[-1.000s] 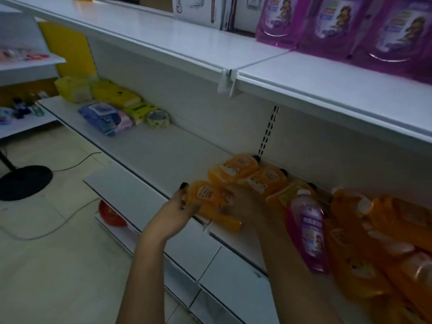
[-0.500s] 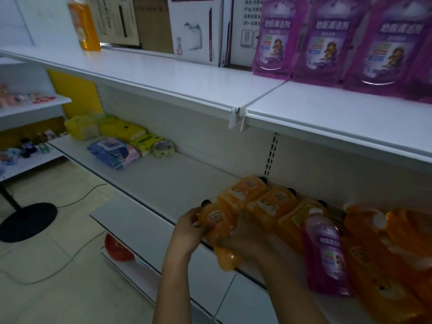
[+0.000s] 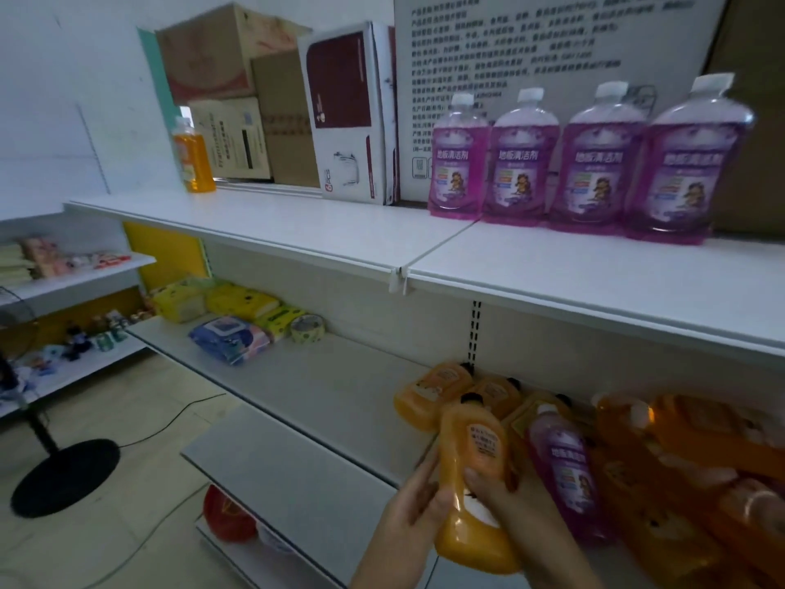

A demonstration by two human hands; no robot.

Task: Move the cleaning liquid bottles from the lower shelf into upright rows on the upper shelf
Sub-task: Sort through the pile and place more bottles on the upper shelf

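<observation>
I hold an orange cleaning liquid bottle [image 3: 473,474] with a black cap almost upright in front of the lower shelf [image 3: 331,393]. My left hand [image 3: 414,508] grips its left side and my right hand [image 3: 497,499] grips its right side. Behind it, several orange bottles [image 3: 429,393] and one purple bottle [image 3: 565,469] lie on their sides on the lower shelf. On the upper shelf [image 3: 552,274], several purple bottles [image 3: 522,163] stand upright in a row at the back right. A single orange bottle [image 3: 193,159] stands at the upper shelf's far left.
Cardboard boxes [image 3: 340,112] stand along the back of the upper shelf. Yellow and blue packs [image 3: 229,316] and a tape roll [image 3: 308,329] lie at the lower shelf's left end. A fan stand [image 3: 63,476] and a cable are on the floor to the left.
Both hands have lifted the orange bottle off the lower shelf and turned it from lying to nearly upright. The head view has tilted up, showing the upper shelf's bottle row.
</observation>
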